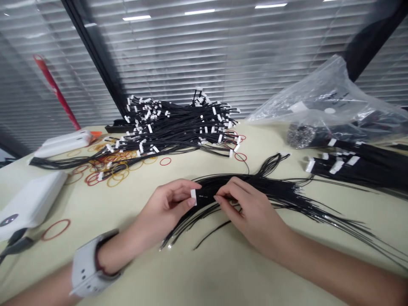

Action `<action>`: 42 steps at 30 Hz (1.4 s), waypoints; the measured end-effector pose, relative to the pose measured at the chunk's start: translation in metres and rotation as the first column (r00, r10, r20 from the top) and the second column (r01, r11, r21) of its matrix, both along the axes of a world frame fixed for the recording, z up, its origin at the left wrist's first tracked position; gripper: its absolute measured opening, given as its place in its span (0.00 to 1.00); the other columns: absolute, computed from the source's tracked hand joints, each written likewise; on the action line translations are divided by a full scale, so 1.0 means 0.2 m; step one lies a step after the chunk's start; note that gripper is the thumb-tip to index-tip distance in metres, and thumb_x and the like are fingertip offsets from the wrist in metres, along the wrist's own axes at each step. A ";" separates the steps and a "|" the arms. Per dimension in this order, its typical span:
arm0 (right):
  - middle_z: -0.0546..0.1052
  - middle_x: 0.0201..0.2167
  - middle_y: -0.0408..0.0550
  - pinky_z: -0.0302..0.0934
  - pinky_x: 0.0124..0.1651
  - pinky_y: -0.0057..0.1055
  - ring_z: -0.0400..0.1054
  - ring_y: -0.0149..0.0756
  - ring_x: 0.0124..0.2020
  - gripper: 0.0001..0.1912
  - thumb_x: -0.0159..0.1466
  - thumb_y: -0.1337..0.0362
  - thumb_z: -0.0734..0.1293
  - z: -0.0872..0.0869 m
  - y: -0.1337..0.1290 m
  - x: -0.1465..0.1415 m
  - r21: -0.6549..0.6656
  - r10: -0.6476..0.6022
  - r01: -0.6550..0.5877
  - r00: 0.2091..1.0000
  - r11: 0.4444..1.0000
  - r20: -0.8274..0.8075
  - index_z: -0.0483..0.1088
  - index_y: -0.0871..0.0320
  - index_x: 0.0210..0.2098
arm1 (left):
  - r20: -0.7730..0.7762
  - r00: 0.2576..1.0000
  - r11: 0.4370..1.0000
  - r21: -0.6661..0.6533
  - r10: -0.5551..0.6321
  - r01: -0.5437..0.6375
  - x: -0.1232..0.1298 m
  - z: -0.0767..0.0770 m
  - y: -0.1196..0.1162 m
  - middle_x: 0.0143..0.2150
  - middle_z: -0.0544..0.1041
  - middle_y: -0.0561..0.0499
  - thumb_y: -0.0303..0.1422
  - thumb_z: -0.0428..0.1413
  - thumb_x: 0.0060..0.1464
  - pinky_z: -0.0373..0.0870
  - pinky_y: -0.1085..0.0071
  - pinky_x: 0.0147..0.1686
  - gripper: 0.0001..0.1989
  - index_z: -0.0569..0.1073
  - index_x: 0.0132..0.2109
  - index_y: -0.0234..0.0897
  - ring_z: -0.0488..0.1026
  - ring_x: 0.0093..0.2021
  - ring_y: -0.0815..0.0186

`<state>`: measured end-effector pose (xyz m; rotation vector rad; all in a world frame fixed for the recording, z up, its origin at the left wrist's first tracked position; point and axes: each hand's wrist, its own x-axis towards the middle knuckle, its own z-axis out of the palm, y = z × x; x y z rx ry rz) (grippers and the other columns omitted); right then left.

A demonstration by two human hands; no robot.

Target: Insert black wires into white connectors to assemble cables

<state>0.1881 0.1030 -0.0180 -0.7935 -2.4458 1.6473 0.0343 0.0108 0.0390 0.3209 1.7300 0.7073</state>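
My left hand (174,202) pinches a small white connector (194,197) between thumb and fingers. Just to its right, my right hand (244,199) is closed at the fingertips over a spread of loose black wires (280,187). Short metallic ends show between the two hands, close to the connector. A thin wire seems to be in the right fingertips, though most of it is hidden by the hand. Bare wire tips fan out toward the right and toward the lower left under my hands.
Behind lies a large pile of black cables (178,123) with white connectors. Red and yellow rubber bands (119,174) are scattered at left, near a white box (33,202) and another white device (63,142). At right, a clear plastic bag (338,102) stands behind more bundled cables (366,168).
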 end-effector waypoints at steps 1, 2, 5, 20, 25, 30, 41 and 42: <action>0.65 0.28 0.42 0.54 0.31 0.28 0.60 0.30 0.30 0.06 0.62 0.68 0.58 0.00 0.00 0.00 -0.001 -0.007 0.007 1.000 1.000 0.008 0.64 0.58 0.30 | 0.011 1.000 1.000 -0.001 -0.007 0.007 0.00 0.00 0.00 0.29 0.74 0.55 0.26 0.53 0.52 0.64 0.80 0.30 0.07 0.69 0.40 0.35 0.68 0.30 0.74; 0.65 0.28 0.42 0.54 0.31 0.28 0.60 0.30 0.29 0.05 0.62 0.68 0.59 0.00 0.00 0.00 0.000 -0.008 0.008 1.000 1.000 0.012 0.64 0.58 0.30 | 0.017 1.000 1.000 -0.002 -0.014 0.014 0.01 0.00 0.00 0.29 0.74 0.55 0.26 0.53 0.52 0.64 0.80 0.30 0.07 0.69 0.40 0.35 0.68 0.30 0.74; 0.66 0.27 0.41 0.52 0.31 0.28 0.59 0.30 0.28 0.05 0.62 0.68 0.59 0.00 0.00 -0.01 0.012 0.008 -0.008 1.000 1.000 -0.007 0.64 0.57 0.29 | -0.003 0.999 0.999 0.002 -0.044 0.044 0.01 0.00 0.00 0.28 0.73 0.55 0.26 0.53 0.52 0.63 0.79 0.28 0.07 0.69 0.40 0.35 0.68 0.29 0.73; 0.67 0.26 0.43 0.51 0.32 0.28 0.56 0.29 0.26 0.07 0.61 0.72 0.57 0.01 -0.01 -0.02 0.109 0.099 -0.090 0.992 0.990 -0.083 0.64 0.59 0.28 | -0.084 0.987 0.990 -0.020 -0.139 0.138 0.01 0.02 -0.01 0.25 0.67 0.57 0.28 0.52 0.51 0.60 0.78 0.25 0.08 0.71 0.40 0.35 0.63 0.26 0.73; 0.68 0.25 0.42 0.51 0.32 0.27 0.58 0.29 0.27 0.07 0.61 0.72 0.58 0.02 0.00 -0.02 0.111 0.126 -0.113 0.986 0.987 -0.112 0.64 0.59 0.28 | -0.073 0.986 0.989 -0.018 -0.147 0.146 0.01 0.01 -0.02 0.25 0.68 0.56 0.27 0.52 0.50 0.60 0.78 0.25 0.09 0.71 0.40 0.35 0.65 0.27 0.72; 0.67 0.25 0.42 0.51 0.32 0.27 0.58 0.29 0.27 0.07 0.61 0.72 0.58 0.01 -0.01 -0.02 0.140 0.137 -0.116 0.980 0.983 -0.144 0.64 0.59 0.28 | -0.077 0.978 0.981 -0.021 -0.196 0.195 0.01 0.01 -0.03 0.31 0.73 0.52 0.28 0.52 0.50 0.65 0.74 0.30 0.09 0.72 0.41 0.36 0.69 0.31 0.69; 0.67 0.26 0.43 0.51 0.32 0.27 0.59 0.28 0.28 0.07 0.62 0.72 0.57 0.02 -0.03 -0.03 0.165 0.155 -0.124 0.969 0.979 -0.190 0.63 0.60 0.28 | 0.041 0.993 0.993 -0.031 -0.111 0.112 0.01 0.01 -0.03 0.36 0.77 0.50 0.27 0.53 0.52 0.67 0.74 0.36 0.09 0.71 0.41 0.36 0.73 0.37 0.68; 0.67 0.26 0.43 0.51 0.32 0.27 0.59 0.28 0.28 0.07 0.62 0.72 0.57 0.02 -0.02 -0.03 0.159 0.160 -0.131 0.969 0.979 -0.190 0.63 0.60 0.28 | 0.048 0.993 0.993 -0.030 -0.112 0.114 0.01 0.01 -0.03 0.36 0.77 0.50 0.27 0.53 0.52 0.67 0.74 0.37 0.08 0.70 0.41 0.36 0.73 0.38 0.67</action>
